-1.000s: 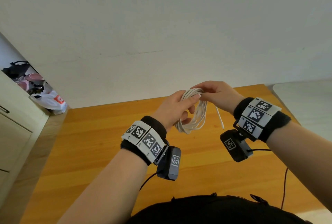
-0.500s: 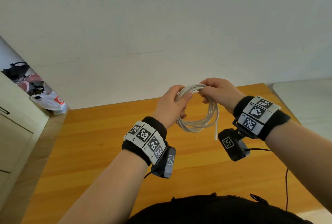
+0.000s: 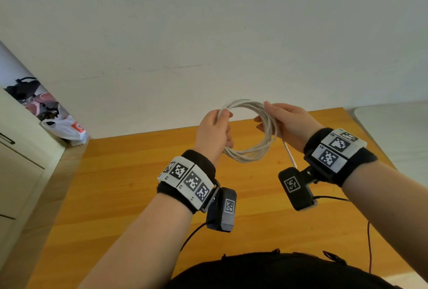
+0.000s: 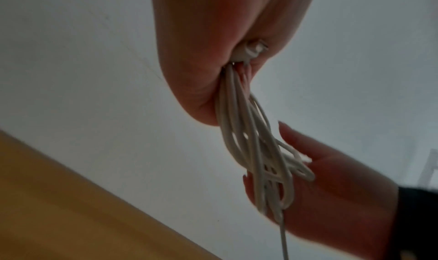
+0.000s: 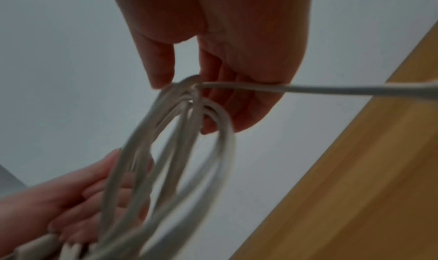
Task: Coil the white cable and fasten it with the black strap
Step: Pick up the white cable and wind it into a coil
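The white cable (image 3: 250,156) hangs as a round coil of several loops in the air above the wooden table (image 3: 120,184). My left hand (image 3: 216,130) grips the coil's left side, fingers curled round the strands and a white plug (image 4: 251,51). My right hand (image 3: 287,122) holds the coil's right side between thumb (image 5: 158,61) and fingers. A loose cable end (image 3: 289,152) hangs down from the right hand and runs off as a straight strand (image 5: 331,90) in the right wrist view. No black strap shows in any view.
A white wall (image 3: 208,33) rises behind the table. At the left stands a pale cabinet (image 3: 18,161) with a white plastic bag (image 3: 67,128) and dark items on top. A thin red-black wire (image 3: 369,242) runs near the table's right front. A white surface (image 3: 393,126) lies at right.
Both hands rose and drew apart, spreading the coil from a narrow hanging bundle into a wide round loop. The loose end swung closer to the right wrist.
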`<state>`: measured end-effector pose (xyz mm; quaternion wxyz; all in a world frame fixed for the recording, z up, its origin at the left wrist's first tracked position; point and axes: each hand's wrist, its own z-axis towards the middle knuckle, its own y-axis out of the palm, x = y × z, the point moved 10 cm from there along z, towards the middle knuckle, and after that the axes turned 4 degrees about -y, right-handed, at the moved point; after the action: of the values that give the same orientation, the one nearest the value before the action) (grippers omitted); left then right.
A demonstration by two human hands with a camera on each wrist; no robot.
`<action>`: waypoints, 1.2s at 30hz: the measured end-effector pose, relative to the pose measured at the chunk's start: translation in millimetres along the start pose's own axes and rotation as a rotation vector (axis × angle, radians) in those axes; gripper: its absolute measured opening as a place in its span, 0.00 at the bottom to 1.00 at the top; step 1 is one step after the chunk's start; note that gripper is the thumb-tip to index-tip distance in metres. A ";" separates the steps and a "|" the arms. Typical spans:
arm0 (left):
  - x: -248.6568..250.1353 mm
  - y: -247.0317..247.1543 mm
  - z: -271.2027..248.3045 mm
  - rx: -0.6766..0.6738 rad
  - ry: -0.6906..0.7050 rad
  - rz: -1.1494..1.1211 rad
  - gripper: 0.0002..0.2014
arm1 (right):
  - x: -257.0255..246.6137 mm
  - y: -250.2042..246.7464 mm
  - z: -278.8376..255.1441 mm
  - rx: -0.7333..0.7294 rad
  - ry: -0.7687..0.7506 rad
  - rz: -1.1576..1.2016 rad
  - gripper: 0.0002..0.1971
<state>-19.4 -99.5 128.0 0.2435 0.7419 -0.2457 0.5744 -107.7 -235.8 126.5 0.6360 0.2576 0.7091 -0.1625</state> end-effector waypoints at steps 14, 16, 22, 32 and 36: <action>-12.1 -5.1 0.7 0.096 -0.051 -0.272 0.10 | 37.3 -15.6 -12.0 0.161 0.105 -0.310 0.10; -12.0 -5.5 0.1 0.107 -0.045 -0.288 0.10 | 37.2 -7.2 -16.5 0.128 0.119 -0.092 0.09; -11.0 -11.9 0.3 0.137 -0.001 -0.262 0.10 | 44.3 5.1 -21.7 0.120 0.199 0.348 0.11; -17.1 -12.0 1.6 0.144 -0.015 -0.208 0.11 | 41.1 23.6 -22.0 -0.126 0.209 0.266 0.08; -21.5 -14.0 2.6 0.148 -0.052 -0.242 0.11 | 39.1 25.1 -22.0 -0.217 0.230 0.241 0.07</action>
<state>-13.2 -88.7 105.4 0.2490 0.7966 -0.1177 0.5381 -113.7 -196.9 93.4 0.5897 0.2874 0.7544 0.0227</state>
